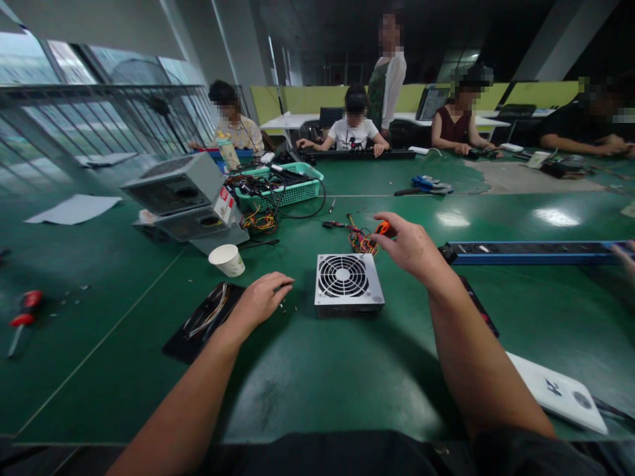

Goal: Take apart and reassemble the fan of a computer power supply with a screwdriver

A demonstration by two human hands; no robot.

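Head view: the right hand [411, 246] has fingers clamped on an orange tool [382, 228], near the fan-topped box [347, 283] on the worktop [317, 377]; whether the left hand [260, 297] pinches anything, I cannot tell. Tool handling seems the step, next calling for a steadied box.

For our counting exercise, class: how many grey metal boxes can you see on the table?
3 clearly visible: the fan-grilled box between the left hand and right hand, plus an upper box atop a lower box at left. Another may be partly hidden beneath them.
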